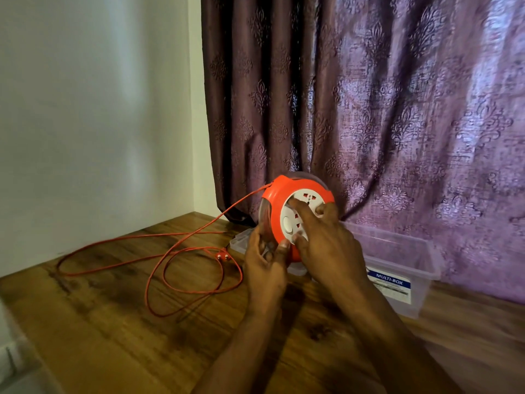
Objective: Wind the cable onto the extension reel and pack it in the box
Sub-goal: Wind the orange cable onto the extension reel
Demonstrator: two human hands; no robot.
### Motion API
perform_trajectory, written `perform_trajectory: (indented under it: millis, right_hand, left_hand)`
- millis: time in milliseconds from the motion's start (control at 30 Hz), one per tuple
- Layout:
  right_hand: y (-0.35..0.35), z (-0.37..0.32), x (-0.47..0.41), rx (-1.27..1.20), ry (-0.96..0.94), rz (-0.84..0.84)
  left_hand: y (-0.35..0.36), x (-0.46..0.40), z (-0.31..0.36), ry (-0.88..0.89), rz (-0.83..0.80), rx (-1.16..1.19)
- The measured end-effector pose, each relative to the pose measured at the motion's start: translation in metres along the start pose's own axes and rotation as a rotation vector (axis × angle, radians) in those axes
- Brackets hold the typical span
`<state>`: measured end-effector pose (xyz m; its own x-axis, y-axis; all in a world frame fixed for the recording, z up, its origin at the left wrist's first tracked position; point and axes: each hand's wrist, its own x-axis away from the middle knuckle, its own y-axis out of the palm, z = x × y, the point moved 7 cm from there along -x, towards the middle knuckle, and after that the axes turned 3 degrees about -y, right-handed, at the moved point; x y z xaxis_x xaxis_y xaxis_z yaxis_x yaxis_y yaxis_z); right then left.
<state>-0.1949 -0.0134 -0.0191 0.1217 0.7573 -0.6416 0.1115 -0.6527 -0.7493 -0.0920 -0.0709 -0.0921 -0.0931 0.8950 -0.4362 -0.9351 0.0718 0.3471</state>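
Both hands on orange reel: left hand clamps rim, right hand splayed on socket face. Winding underway; slack cable at 9 o'clock needs cranking in.

Dim warm indoor light; daylight glows through purple patterned fabric curtain; slight motion blur; wide-angle edge bending.

Two bare forearms, no sleeves, rings or watch visible
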Motion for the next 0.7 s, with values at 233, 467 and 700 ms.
perform_trajectory:
  millis: [233,467,700]
  right_hand:
    - [0.007,0.011,-0.002,0.037,0.005,-0.054]
    - [0.007,0.018,0.001,-0.142,0.087,0.035]
    - [0.006,0.04,0.0,-0.383,0.33,0.069]
  left_hand:
    - [0.002,0.003,0.0,-0.01,-0.01,-0.015]
    - [0.004,0.006,0.004,0.001,-0.044,-0.025]
    - [0.008,0.009,0.004,0.01,-0.077,-0.045]
